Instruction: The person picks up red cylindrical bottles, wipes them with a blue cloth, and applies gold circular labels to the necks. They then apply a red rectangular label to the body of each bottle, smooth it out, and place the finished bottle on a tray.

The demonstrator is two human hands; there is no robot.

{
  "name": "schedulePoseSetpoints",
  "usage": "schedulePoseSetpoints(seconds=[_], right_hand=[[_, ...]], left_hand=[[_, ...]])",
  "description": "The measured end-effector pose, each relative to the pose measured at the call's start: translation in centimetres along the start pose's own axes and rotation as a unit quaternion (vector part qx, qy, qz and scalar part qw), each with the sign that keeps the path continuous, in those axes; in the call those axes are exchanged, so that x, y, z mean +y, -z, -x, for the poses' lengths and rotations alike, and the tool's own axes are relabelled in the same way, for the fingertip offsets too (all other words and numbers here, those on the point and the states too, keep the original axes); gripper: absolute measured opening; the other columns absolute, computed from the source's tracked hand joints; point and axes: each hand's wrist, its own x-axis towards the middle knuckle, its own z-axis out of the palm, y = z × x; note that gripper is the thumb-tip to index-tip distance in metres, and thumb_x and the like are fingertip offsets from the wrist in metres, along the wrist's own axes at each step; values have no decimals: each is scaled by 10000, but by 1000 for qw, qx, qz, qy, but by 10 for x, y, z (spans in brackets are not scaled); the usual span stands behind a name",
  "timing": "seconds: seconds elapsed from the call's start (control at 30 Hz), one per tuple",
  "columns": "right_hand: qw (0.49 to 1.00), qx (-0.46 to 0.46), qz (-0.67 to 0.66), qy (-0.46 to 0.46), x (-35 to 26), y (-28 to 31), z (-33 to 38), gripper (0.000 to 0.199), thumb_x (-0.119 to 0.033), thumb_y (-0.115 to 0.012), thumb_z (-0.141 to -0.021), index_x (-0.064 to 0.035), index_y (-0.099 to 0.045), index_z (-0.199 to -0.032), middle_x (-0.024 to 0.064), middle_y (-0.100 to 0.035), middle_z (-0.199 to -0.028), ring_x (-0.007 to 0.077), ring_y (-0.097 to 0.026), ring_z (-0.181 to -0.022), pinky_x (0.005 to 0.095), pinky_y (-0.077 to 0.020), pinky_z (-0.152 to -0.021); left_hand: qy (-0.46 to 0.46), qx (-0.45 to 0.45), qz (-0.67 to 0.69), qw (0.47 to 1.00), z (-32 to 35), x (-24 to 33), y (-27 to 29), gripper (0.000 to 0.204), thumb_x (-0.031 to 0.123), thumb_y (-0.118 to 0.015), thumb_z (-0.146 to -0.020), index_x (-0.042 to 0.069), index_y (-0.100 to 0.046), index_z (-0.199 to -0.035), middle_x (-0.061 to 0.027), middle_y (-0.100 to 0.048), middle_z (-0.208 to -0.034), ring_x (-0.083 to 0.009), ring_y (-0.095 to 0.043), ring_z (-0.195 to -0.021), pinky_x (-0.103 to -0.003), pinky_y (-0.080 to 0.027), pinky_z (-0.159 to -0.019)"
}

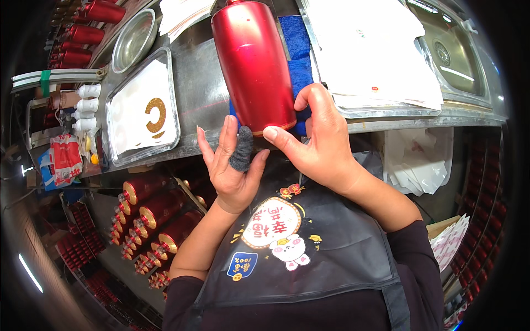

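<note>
Spread and seemingly empty, the left hand (232, 176) has its grey finger cover (241, 151) at the base of a red bottle (251, 69); the right hand (326, 143) sets its thumb at the base rim and bends its forefinger beside the wall, though I cannot tell whether it truly grips.

From the left, red bottles with gold collars (165, 209) stand in rows below the table (201, 83). Near the table's left end, a tray (175, 94) reaches its near edge and carries a white sheet (130, 113), mostly bare, with a gold-brown curved piece (161, 115) left on it. Next comes the bottle, lying over blue cloth (296, 41), base toward the near edge, neck toward the far one. Its upper face is plain red, so that side looks undone to me; the underside is hidden. Right of it lies a stack of white sheets (370, 60), reaching the near edge, with a sink (455, 69) toward the right end.
</note>
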Motion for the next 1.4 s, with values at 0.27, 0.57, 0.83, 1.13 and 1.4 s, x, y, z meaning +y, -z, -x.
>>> schedulePoseSetpoints(seconds=[0.27,0.57,0.83,1.13,1.4], right_hand=[[996,-35,-65,-53,-2,8,-1,327,-143,-763,-850,-20,-531,-1044,98,-541,-968,173,-524,-689,294,-438,-611],[990,-53,-134,10,5,18,15,319,9,-582,-950,22,-547,-1267,34,-549,-1122,21,-540,-677,204,-474,-647],[979,-70,-171,-90,7,18,-1,318,-79,-694,-947,-8,-531,-1211,9,-549,-1084,-6,-438,-557,185,-374,-525],[976,-85,-171,-101,8,20,-3,344,-119,-741,-931,-22,-529,-1183,23,-546,-1102,2,-471,-549,186,-356,-502],[980,-54,-170,-91,7,17,-4,347,-102,-775,-865,-24,-577,-1139,77,-623,-1066,109,-484,-652,260,-425,-549]], left_hand=[[-69,23,-70,995,-28,15,-1,434,93,-842,-744,111,-756,-1170,-225,-552,-1471,-471,-541,-1329,-709,-173,-1152],[44,-42,61,996,-39,-10,0,686,194,-823,-851,40,-536,-1455,-191,-569,-1463,-313,-501,-1409,-607,-53,-1224],[285,-40,495,820,-43,-2,5,765,133,-752,-921,-12,-347,-1554,-153,-476,-1517,-230,-459,-1392,-363,-400,-1132],[307,-51,470,826,-57,15,8,714,114,-803,-869,-8,-439,-1471,-138,-573,-1398,-226,-550,-1289,-368,-436,-1093],[353,-55,440,824,-68,28,16,766,82,-830,-827,-9,-427,-1472,-144,-584,-1383,-230,-564,-1281,-366,-441,-1088]])
